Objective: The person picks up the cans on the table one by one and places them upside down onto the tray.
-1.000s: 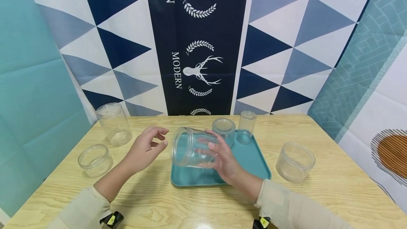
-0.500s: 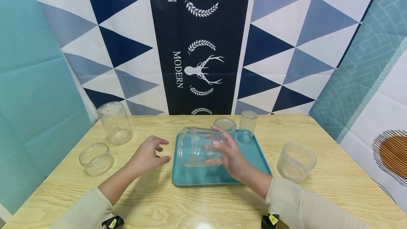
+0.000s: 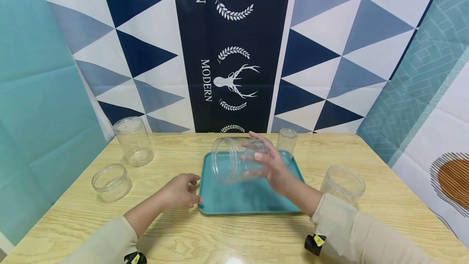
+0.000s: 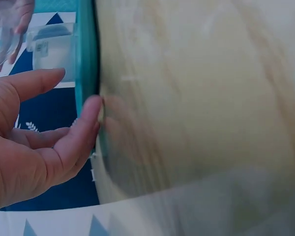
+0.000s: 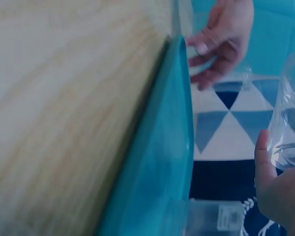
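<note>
My right hand (image 3: 272, 170) grips a large clear jar (image 3: 225, 162) by its base end, tilted on its side over the teal tray (image 3: 242, 205), its mouth toward the left. At the tray's left edge is my left hand (image 3: 179, 192), fingers loosely bent and fingertips right at the rim; the left wrist view shows its thumb and forefinger apart. A narrow clear jar (image 3: 287, 141) stands at the tray's back right corner. Beside it, a short clear jar with a label (image 5: 211, 216) is mostly hidden behind the held jar and hand in the head view.
On the wooden table (image 3: 227, 239), a tall clear jar (image 3: 133, 141) and a low clear jar (image 3: 111, 182) stand at the left. Another low jar (image 3: 342, 180) stands right of the tray, partly behind my right forearm. A patterned cloth (image 3: 231, 31) hangs behind the table.
My right hand has carried the large jar right and, lately, farther back over the tray. My left hand has come down and closer to the tray's left edge.
</note>
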Tool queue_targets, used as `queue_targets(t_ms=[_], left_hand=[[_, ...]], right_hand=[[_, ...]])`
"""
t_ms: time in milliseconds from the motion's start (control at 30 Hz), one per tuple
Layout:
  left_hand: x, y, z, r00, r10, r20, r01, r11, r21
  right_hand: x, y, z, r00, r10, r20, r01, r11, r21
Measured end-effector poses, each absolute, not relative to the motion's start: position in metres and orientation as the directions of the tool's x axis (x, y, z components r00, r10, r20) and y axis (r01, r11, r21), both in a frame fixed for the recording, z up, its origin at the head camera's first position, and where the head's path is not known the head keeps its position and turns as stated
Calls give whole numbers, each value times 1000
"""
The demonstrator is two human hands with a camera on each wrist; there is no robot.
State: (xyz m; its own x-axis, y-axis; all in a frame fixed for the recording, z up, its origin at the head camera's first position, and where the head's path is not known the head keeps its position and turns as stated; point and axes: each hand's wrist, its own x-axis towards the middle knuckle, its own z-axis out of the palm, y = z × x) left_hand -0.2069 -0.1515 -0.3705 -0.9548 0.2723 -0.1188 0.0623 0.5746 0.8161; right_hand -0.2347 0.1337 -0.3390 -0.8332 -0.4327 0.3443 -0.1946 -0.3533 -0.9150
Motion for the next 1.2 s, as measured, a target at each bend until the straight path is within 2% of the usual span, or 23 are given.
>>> queue_targets(t_ms=[467,800,1200], left_hand=[[-206,-139,-380,-911,403,-84,143,502,853],[-206,-137,-381,-908,414,-60,182,521,834],[-205,-136,-380,-906,420,-57,188,519,834]], right_hand=[[-254,139,-314,-861,-421,286,-265,-108,-958],[-260,131,-297,-909,-359,212,-265,106,-958],[-267,124,-281,-912,-387,135,-263,301,-917]])
